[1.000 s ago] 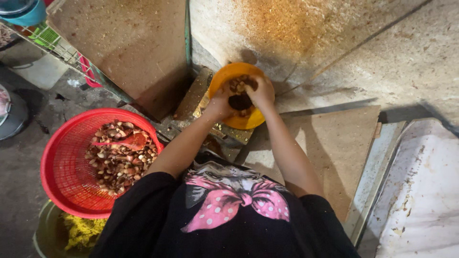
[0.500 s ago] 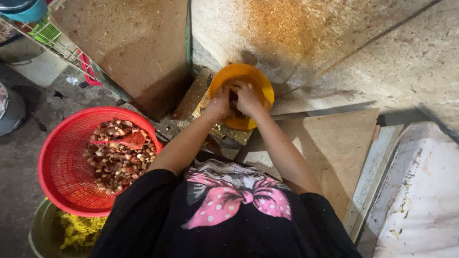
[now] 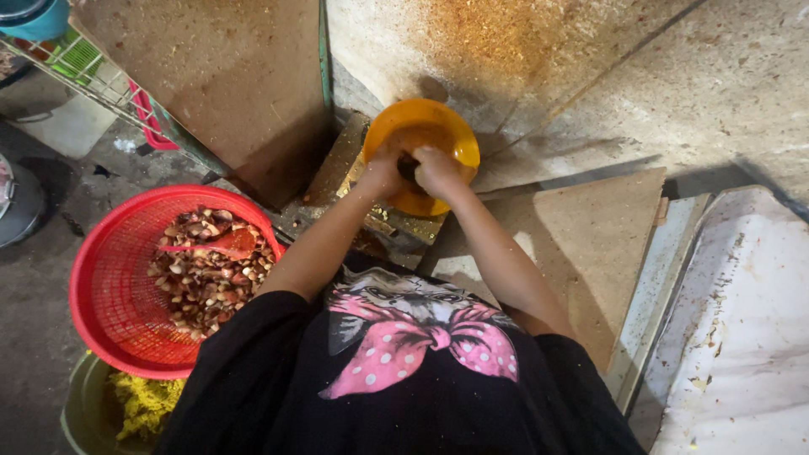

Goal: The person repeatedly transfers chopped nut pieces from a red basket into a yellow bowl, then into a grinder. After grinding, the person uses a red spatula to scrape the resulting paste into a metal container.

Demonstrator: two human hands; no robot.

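Note:
Both my hands are down inside an orange bowl (image 3: 421,114) that sits on a grimy metal machine (image 3: 341,173) in front of me. My left hand (image 3: 383,171) and my right hand (image 3: 440,168) press side by side, fingers curled down onto a dark clump of brown pieces (image 3: 407,167) that shows only in the gap between them. The rest of the bowl's contents is hidden under my hands. At my left stands a red mesh basket (image 3: 105,278) of chopped brown and pale pieces (image 3: 206,278), with a red scoop (image 3: 227,243) lying in it.
Under the basket a dark bucket (image 3: 84,413) holds yellow ground mash (image 3: 143,404). Dusty boards (image 3: 227,76) lean around the machine, and one lies flat at my right (image 3: 590,244). A stained white surface (image 3: 742,337) is at far right, a wire rack (image 3: 84,67) at upper left.
My hands have drawn closer together and pushed down into the bowl, covering the brown pieces that showed between them a second ago.

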